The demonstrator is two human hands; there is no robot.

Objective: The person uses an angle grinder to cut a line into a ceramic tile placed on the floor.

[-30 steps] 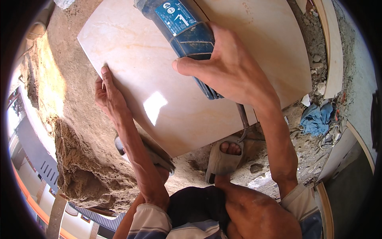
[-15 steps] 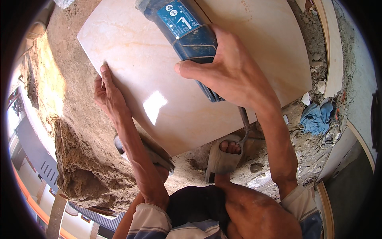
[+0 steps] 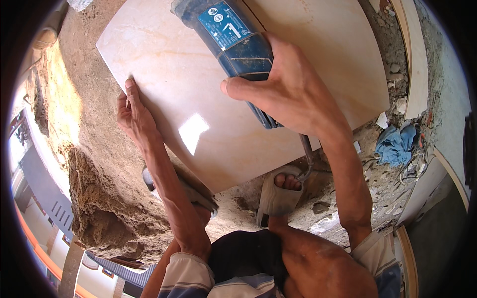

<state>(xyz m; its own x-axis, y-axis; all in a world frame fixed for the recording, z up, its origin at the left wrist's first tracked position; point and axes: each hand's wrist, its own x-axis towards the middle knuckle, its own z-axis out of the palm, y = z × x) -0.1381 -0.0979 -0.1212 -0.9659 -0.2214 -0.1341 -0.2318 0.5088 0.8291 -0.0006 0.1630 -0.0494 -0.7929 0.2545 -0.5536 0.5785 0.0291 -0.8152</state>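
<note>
Rough dirt ground (image 3: 94, 164), glossy beige tile (image 3: 198, 99), left hand (image 3: 133, 115) fingers flat together, right hand (image 3: 293, 89) fingers wrapped around blue grinder (image 3: 233, 44)

**Two bare arms reaching forward, seen from above**

The left hand (image 3: 131, 111) lies flat, palm down, its fingers straight and close together, pointing away from the body. The left forearm runs back in a nearly straight line towards the striped sleeve. The right hand (image 3: 288, 89) is curled in a firm grasp (thumb stretched out to the left), wrist bent slightly, its forearm angling down to the right elbow.
</note>
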